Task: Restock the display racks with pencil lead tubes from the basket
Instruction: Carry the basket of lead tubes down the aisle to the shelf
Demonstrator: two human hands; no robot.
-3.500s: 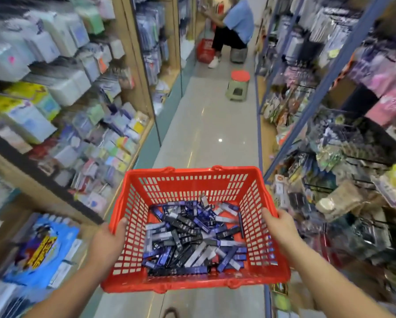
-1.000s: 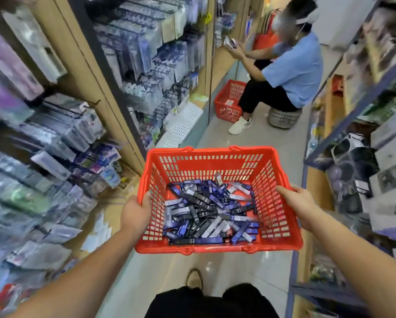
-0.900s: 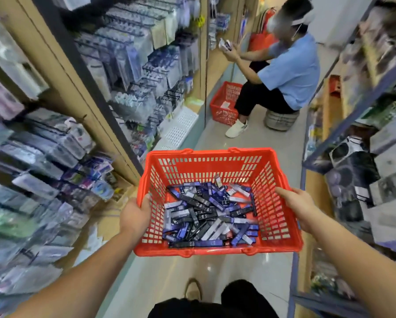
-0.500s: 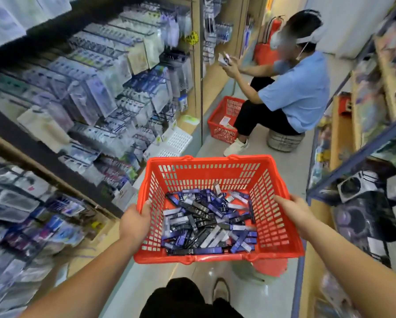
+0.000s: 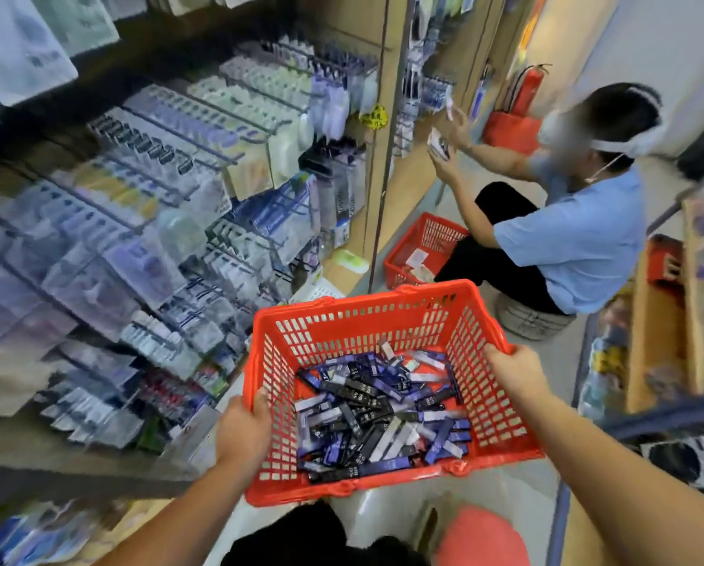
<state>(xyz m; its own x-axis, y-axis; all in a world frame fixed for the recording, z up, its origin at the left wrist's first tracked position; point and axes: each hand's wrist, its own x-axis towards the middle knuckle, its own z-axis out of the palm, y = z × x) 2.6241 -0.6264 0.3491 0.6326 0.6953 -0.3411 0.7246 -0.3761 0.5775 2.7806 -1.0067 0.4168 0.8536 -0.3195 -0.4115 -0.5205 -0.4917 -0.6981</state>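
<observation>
We hold the red basket [image 5: 366,320] out in front of us at waist height, above the aisle floor [image 5: 562,361]. The left hand [image 5: 242,433] grips the basket's left rim, thumb hooked over the inside of the wall; its other fingers are hidden. The right hand [image 5: 513,371] clasps the right rim near the far corner, fingers curled over the edge. The pencil lead tubes [image 5: 383,418], blue, black and white, lie in a loose heap on the basket bottom. The display racks [image 5: 178,222] stand to our left, their hooks hung with blurred packets we cannot read. Ahead, a person in a blue shirt [image 5: 579,239] sits low, facing the racks, both hands raised, with a second red basket [image 5: 423,247] on the floor just beside them. A red fire extinguisher [image 5: 525,89] stands near the far wall.
</observation>
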